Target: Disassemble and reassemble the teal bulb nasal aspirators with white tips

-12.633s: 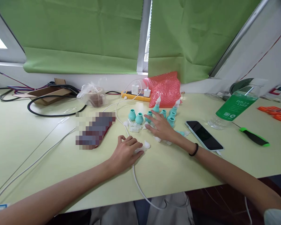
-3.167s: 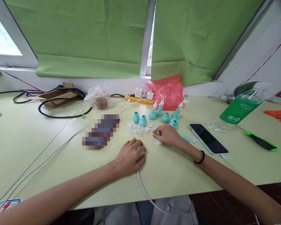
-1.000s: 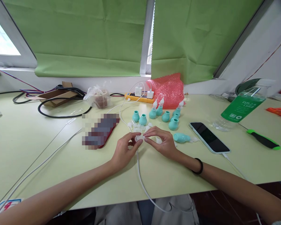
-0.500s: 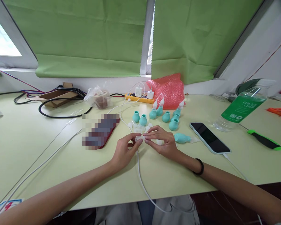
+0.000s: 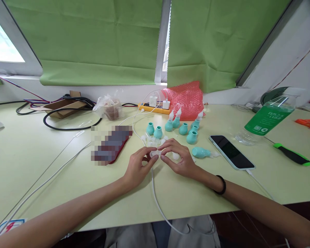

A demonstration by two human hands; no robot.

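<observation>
Near the middle of the table, my left hand (image 5: 140,164) pinches a small clear plastic piece (image 5: 155,153) between thumb and fingertips. My right hand (image 5: 179,159) grips the same piece from the other side, thumb and fingers curved around its right edge. Just beyond the fingertips lie several small translucent parts (image 5: 153,140). Behind them stand several teal bulbs, among them an open-necked one (image 5: 158,132) and one with a clear pointed tip (image 5: 168,124). Another teal bulb (image 5: 200,152) lies on its side to the right of my right hand.
A phone (image 5: 232,152) with a cable, a green-labelled bottle (image 5: 268,117) and a screwdriver (image 5: 291,154) are at right. Pink bubble wrap (image 5: 184,101) and a power strip (image 5: 155,108) sit behind. A white cable (image 5: 157,203) runs under my hands over the front edge.
The fingers of my right hand have arched and spread a little more around the clear piece. My left hand has barely shifted.
</observation>
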